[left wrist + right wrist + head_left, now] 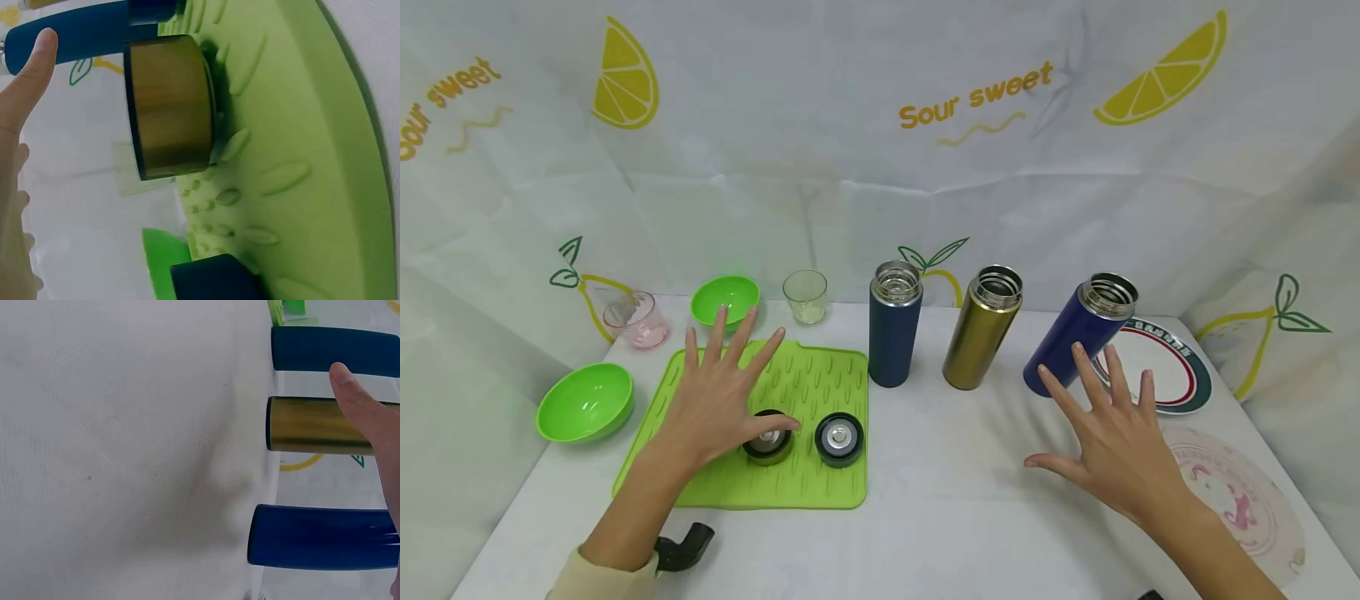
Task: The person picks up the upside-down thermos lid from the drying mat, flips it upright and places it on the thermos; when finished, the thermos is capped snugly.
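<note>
The left hand [718, 400] hovers flat, fingers spread and straight, over the green mat [820, 487] near the table's [940, 500] left edge. Its thumb tip lies over or just touches the gold lid [769, 437]; whether there is contact cannot be told. The dark lid [839, 438] sits just beside the gold one, on the mat's right half. In my judgement a sideways sweep of that hand could knock the gold lid into the dark one, or skid either off the mat's ribs.

The right hand [1112, 442] is also spread, holding nothing, above bare table toward the right edge. Its fingertips lie near the base of the blue flask [1078, 333], with the gold flask [981, 329] next along and the navy flask [893, 325] by the mat's far right corner. All three stand open-mouthed and lidless, so a careless forward reach looks likely to tip the blue flask against the plate [1180, 383] behind it, or into the gold one.
</note>
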